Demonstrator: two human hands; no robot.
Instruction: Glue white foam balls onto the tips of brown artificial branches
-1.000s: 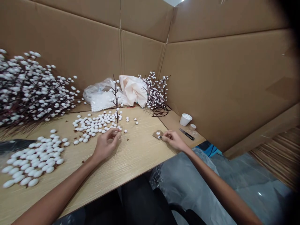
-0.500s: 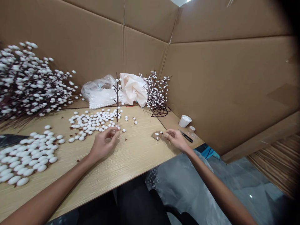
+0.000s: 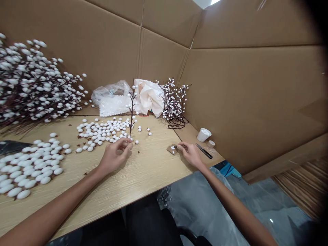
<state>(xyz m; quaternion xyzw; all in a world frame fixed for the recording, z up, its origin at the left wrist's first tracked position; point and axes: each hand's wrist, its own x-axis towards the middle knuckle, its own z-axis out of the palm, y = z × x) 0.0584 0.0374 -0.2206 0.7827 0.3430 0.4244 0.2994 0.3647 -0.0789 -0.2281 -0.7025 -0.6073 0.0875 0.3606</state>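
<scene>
My left hand (image 3: 116, 155) pinches the bottom of a thin brown artificial berry stem (image 3: 132, 116), holding it upright; a few white berries sit on its upper twigs. Over at the right, my right hand (image 3: 190, 154) is closed on a small dark, thin stick (image 3: 175, 147), mostly hidden by the fingers. Its tip is at the white dabs on a small brown cardboard piece (image 3: 169, 149). Loose white berries (image 3: 105, 130) lie behind my left hand, and larger white pods (image 3: 38, 167) spread to its left.
A big bundle of berry branches (image 3: 38, 85) fills the left. At the back stand a clear bag of white beads (image 3: 112, 102), a crumpled cream sheet (image 3: 150, 97) and a smaller berry bunch (image 3: 175, 102). A white cup (image 3: 204, 135) and a black-handled knife (image 3: 205, 151) lie right, near cardboard walls.
My right hand has shifted slightly, bringing the stick's tip onto the white dabs on the cardboard piece. My left hand still holds the stem upright. The whole view has turned a little.
</scene>
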